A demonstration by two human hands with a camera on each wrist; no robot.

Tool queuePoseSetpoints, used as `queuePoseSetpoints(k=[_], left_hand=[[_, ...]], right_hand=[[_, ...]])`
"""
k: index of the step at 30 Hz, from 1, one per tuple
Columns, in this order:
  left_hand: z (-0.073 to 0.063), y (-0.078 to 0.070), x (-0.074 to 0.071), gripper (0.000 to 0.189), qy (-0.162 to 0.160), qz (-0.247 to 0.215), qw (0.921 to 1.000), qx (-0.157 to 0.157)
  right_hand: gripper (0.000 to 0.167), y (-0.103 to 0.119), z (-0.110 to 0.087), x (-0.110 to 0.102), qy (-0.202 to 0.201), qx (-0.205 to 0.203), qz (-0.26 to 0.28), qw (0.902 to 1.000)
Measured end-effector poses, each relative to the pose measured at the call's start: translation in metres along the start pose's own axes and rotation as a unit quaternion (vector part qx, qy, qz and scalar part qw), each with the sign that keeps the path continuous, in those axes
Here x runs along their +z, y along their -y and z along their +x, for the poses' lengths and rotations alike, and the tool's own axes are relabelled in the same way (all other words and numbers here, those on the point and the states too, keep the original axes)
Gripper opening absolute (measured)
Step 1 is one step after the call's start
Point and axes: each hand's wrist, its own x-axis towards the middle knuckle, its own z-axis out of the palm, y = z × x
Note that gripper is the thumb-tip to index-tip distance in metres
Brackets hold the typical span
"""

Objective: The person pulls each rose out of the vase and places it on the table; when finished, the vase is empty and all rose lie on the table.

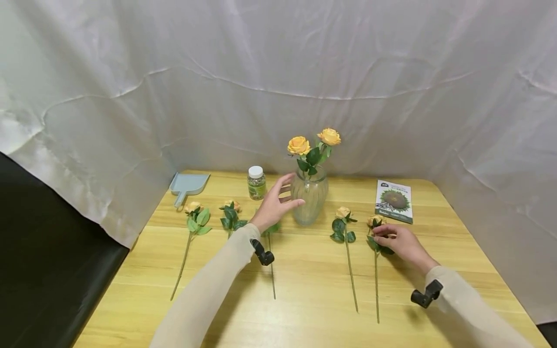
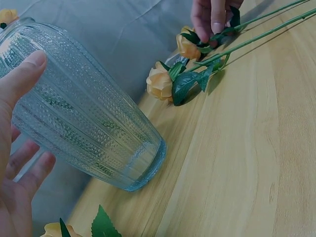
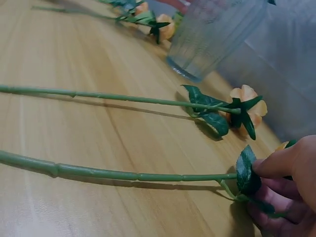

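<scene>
A ribbed clear glass vase (image 1: 310,200) stands upright with two yellow roses (image 1: 299,145) in it. Beside its left side is my left hand (image 1: 274,207), thumb and fingers spread around the glass (image 2: 89,108) without a closed grip; whether they touch it I cannot tell. My right hand (image 1: 403,244) pinches the rightmost yellow rose (image 1: 377,285) by its leaves and upper stem, just below the bloom. That rose's long green stem (image 3: 138,176) lies along the table. Another yellow rose (image 3: 249,108) lies parallel to it, on the vase side.
Left of the vase lie several more roses (image 1: 203,220), one partly hidden by my left forearm. Behind them are a white-capped jar (image 1: 256,183) and a grey-blue dustpan (image 1: 189,183). A sunflower seed packet (image 1: 394,201) lies at the back right. Pale fabric (image 1: 261,72) encloses the wooden table (image 1: 313,290).
</scene>
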Motion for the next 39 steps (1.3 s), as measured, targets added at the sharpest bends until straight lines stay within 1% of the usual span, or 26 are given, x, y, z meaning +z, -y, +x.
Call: queuePoseSetpoints(k=[4, 10, 12, 15, 18, 21, 24, 27, 29, 31, 34, 36, 39], left_hand=[[0.000, 0.001, 0.001, 0.089, 0.001, 0.001, 1.0000, 0.001], [0.000, 0.001, 0.001, 0.088, 0.000, 0.002, 1.0000, 0.006], [0.000, 0.001, 0.001, 0.087, 0.002, 0.000, 1.0000, 0.007], [0.000, 0.001, 0.001, 0.087, 0.003, 0.000, 1.0000, 0.007], [0.001, 0.001, 0.001, 0.087, 0.002, 0.002, 1.0000, 0.006], [0.001, 0.002, 0.000, 0.088, 0.001, 0.003, 1.0000, 0.004], [0.001, 0.002, 0.000, 0.089, 0.001, 0.003, 1.0000, 0.002], [0.000, 0.001, 0.000, 0.088, 0.000, 0.005, 1.0000, 0.001], [0.000, 0.001, 0.000, 0.088, 0.000, 0.006, 1.0000, 0.002], [0.000, 0.000, 0.000, 0.088, -0.001, 0.007, 1.0000, 0.001], [0.000, 0.000, -0.001, 0.087, 0.000, 0.008, 1.0000, 0.000], [0.000, -0.001, 0.000, 0.087, 0.000, 0.008, 1.0000, 0.001], [0.000, 0.000, 0.001, 0.087, 0.000, 0.003, 1.0000, 0.004]], right_hand=[[0.028, 0.005, -0.003, -0.001, -0.003, -0.008, -0.028, 0.9996], [0.027, 0.007, -0.007, -0.005, -0.004, -0.002, -0.035, 0.9994], [0.028, 0.007, -0.007, -0.008, -0.013, 0.005, -0.034, 0.9993], [0.033, 0.010, -0.006, -0.016, -0.038, 0.005, -0.022, 0.9990], [0.039, 0.018, 0.000, -0.029, -0.062, -0.021, -0.008, 0.9978], [0.043, 0.035, 0.009, -0.041, -0.075, -0.063, 0.024, 0.9949], [0.045, 0.057, 0.018, -0.049, -0.075, -0.099, 0.068, 0.9899], [0.044, 0.080, 0.030, -0.052, -0.072, -0.119, 0.103, 0.9849], [0.044, 0.095, 0.038, -0.051, -0.066, -0.133, 0.115, 0.9822], [0.044, 0.108, 0.046, -0.049, -0.055, -0.138, 0.126, 0.9808], [0.044, 0.124, 0.058, -0.043, -0.026, -0.141, 0.146, 0.9789], [0.043, 0.132, 0.065, -0.039, -0.010, -0.139, 0.158, 0.9776], [0.041, 0.141, 0.076, -0.031, 0.008, -0.150, 0.170, 0.9739]])
